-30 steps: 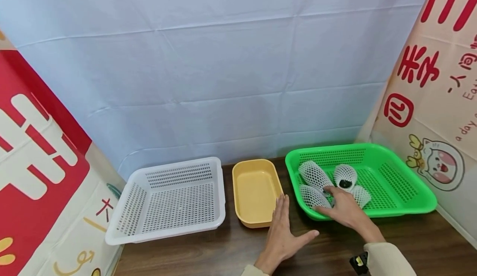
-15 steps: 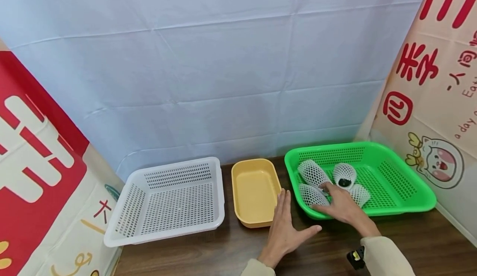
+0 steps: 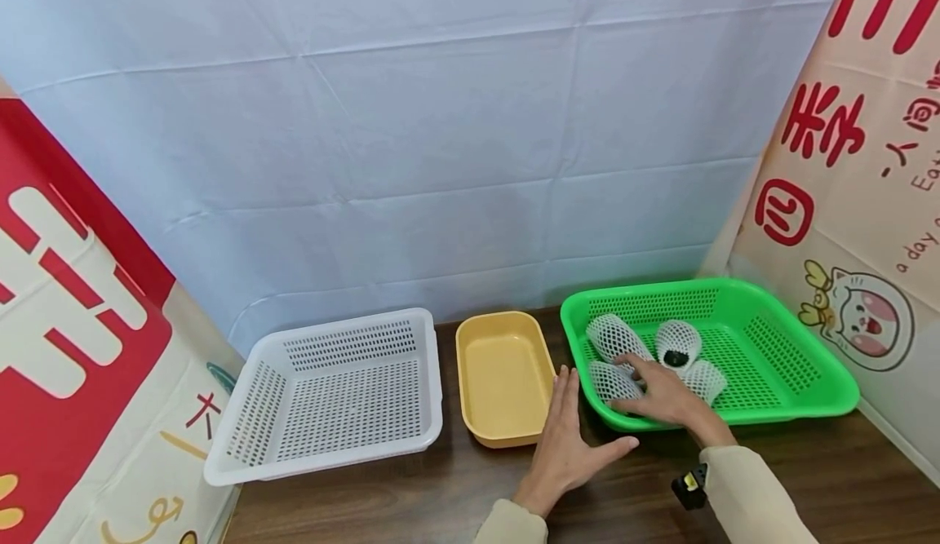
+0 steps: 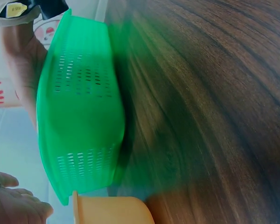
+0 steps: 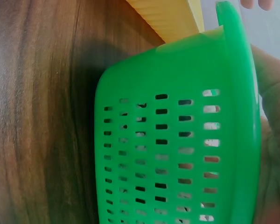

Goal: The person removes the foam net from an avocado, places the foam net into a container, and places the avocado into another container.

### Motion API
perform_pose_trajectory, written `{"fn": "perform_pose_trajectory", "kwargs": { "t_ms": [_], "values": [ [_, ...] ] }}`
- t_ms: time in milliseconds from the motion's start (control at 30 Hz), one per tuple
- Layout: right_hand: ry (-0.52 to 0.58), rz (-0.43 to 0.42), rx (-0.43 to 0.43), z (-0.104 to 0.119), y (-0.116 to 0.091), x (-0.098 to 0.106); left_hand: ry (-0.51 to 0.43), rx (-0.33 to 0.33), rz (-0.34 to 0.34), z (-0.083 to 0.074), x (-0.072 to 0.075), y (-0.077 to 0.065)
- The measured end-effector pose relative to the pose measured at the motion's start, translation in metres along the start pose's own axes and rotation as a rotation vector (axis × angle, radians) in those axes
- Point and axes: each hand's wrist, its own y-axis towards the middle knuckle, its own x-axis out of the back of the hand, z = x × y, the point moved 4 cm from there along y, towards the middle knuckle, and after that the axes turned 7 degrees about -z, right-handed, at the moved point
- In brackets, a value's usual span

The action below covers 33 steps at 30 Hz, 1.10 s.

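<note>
In the head view, my right hand (image 3: 664,393) reaches over the near left rim of a green basket (image 3: 764,423). Its thumb and fingers span the near left item in a white foam net (image 3: 613,382) and grip it; what the net wraps is hidden. Another long netted item (image 3: 615,338) lies just behind it. To the right are a netted item with a dark end (image 3: 677,344) and one more netted item (image 3: 707,381). My left hand (image 3: 565,450) holds nothing, fingers straight and thumb spread, its fingertips beside the yellow tray (image 3: 507,440). The basket wall hides my right fingertips in the right wrist view.
A white perforated basket (image 3: 330,464) stands on the left of the brown wooden table (image 3: 367,503). The yellow tray sits between the two baskets. A pale cloth (image 3: 441,144) hangs behind them, and printed cloths (image 3: 830,226) flank the table.
My right hand has shifted a little left, and its fingers have come over the near left netted item. The left hand has moved slightly to the right, still spread.
</note>
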Motion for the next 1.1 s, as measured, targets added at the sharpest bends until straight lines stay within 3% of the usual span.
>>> {"fn": "perform_pose_trajectory", "kwargs": {
  "t_ms": [300,533,833,1100],
  "values": [
    [0.009,0.084,-0.171,-0.004,0.008,-0.005,-0.025,0.013,0.012,0.000,-0.006,0.006],
    [0.016,0.110,-0.160,-0.003,0.010,-0.009,-0.043,0.016,0.026,0.000,-0.010,0.010],
    [-0.042,0.137,-0.256,-0.007,0.011,-0.016,-0.070,0.040,0.037,0.004,-0.015,0.016],
    [-0.056,0.173,-0.309,-0.007,0.010,-0.020,-0.019,0.022,0.025,0.002,-0.022,0.018]
  ]
}}
